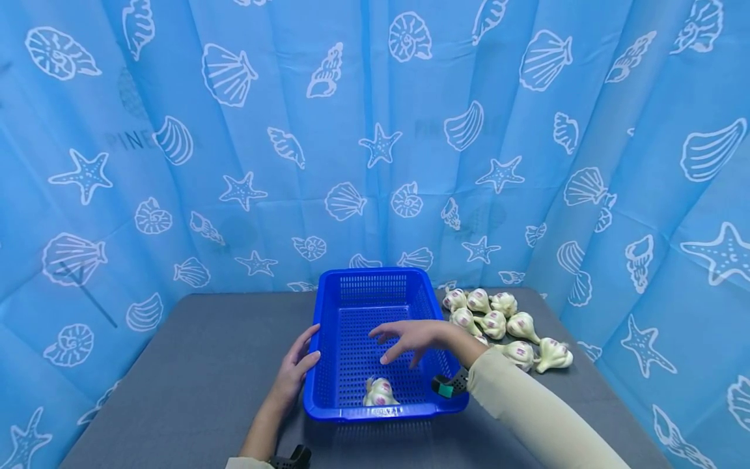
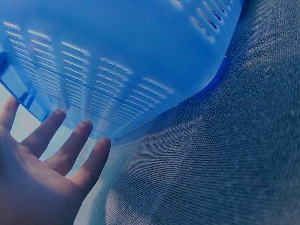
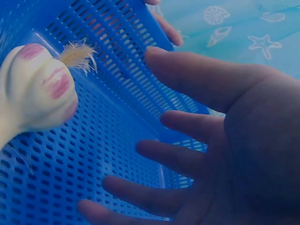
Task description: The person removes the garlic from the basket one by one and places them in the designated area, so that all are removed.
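Note:
At the left side of a blue plastic basket (image 1: 328, 415), my left hand (image 1: 291, 373) holds the rim, its thumb over the edge. In the left wrist view the fingers (image 2: 77, 145) of that hand spread against the slotted outer wall. A garlic bulb (image 1: 379, 392), white with purple patches, lies inside the basket near its front wall. My right hand (image 1: 413, 337) hovers over the basket with spread fingers and holds nothing. The right wrist view shows the garlic bulb (image 3: 40, 89) apart from this hand's fingertips, its dry root tuft towards the hand.
Several more garlic bulbs (image 1: 494, 324) lie in a group right of the basket, partly behind the right forearm. The table has a grey cloth (image 1: 193, 365). A blue curtain (image 1: 375, 176) with white shell prints hangs behind and at both sides.

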`<state>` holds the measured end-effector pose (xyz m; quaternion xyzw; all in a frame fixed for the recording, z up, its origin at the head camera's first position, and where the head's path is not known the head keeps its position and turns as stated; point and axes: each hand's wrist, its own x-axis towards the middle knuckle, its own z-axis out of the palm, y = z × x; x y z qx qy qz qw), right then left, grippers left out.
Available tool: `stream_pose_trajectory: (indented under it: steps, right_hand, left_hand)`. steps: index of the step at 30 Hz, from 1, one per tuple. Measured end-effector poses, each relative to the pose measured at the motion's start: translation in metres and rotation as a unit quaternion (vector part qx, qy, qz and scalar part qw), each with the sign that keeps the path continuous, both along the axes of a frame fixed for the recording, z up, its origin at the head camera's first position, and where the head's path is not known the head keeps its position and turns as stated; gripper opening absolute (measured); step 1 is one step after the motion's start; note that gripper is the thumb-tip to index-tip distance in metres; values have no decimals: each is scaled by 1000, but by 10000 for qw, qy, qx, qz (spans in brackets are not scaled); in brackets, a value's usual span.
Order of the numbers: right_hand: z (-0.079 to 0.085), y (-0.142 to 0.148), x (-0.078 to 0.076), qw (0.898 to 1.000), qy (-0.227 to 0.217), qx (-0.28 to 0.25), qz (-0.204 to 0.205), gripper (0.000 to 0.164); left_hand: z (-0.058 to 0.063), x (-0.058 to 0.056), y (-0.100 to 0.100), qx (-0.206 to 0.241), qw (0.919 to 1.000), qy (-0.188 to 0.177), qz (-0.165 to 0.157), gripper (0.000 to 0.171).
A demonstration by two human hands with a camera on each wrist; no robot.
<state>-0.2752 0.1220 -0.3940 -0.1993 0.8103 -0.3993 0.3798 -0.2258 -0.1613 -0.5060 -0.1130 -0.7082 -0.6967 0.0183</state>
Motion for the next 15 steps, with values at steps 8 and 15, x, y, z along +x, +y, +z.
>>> stream_pose_trajectory:
  steps: [8,15]
  right_hand:
    - [-10,-19,0,9943,-671,396,724,58]
    - [-15,-32,1,9863,-993,693,1116,50]
  left_hand:
    - [1,0,0,72,10000,-31,5,54]
    - [0,-1,-1,103,9999,0,-54,54]
